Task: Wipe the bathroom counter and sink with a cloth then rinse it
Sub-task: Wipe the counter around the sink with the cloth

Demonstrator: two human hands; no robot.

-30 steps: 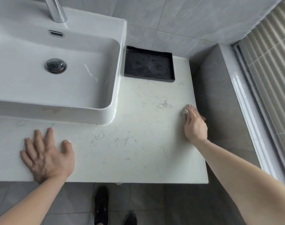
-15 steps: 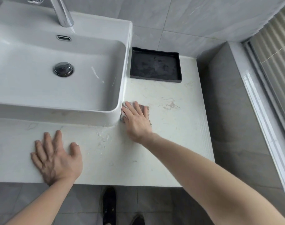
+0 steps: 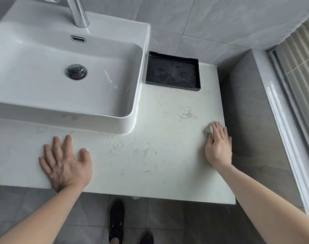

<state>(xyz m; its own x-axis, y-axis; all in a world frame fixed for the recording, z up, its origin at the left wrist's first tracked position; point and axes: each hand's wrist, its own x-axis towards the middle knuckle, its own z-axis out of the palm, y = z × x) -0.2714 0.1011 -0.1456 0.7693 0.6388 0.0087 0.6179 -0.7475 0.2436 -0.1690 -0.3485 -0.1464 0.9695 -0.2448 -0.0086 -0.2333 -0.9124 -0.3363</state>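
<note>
- The right hand point(image 3: 218, 147) lies flat, fingers together, pressing a small balled cloth point(image 3: 209, 129) onto the table point(image 3: 150, 138) at the right of the frame, hard against the table's right edge. Its grip looks like a press from above, not a pinch; whether the thumb hooks the cloth I cannot tell.
- The left hand point(image 3: 64, 164) rests spread and flat on the table at the lower left, holding nothing.
- Risk: the cloth sits so near the edge that a stroke further right could push it off the table, or scrape the knuckles on the grey wall point(image 3: 247, 120).
- Risk: a stroke towards the upper middle could knock the black tray point(image 3: 173, 71), which stands just beside the sink point(image 3: 137, 106).
- Risk: the cloth is wadded small, so I judge it may skip the pale smears in the middle of the table.
- Hard to make out: most of the cloth is under the fingers. The tap point(image 3: 78, 13) is cut off at the top, so its handle is barely seen; the sink's left part is out of frame.
</note>
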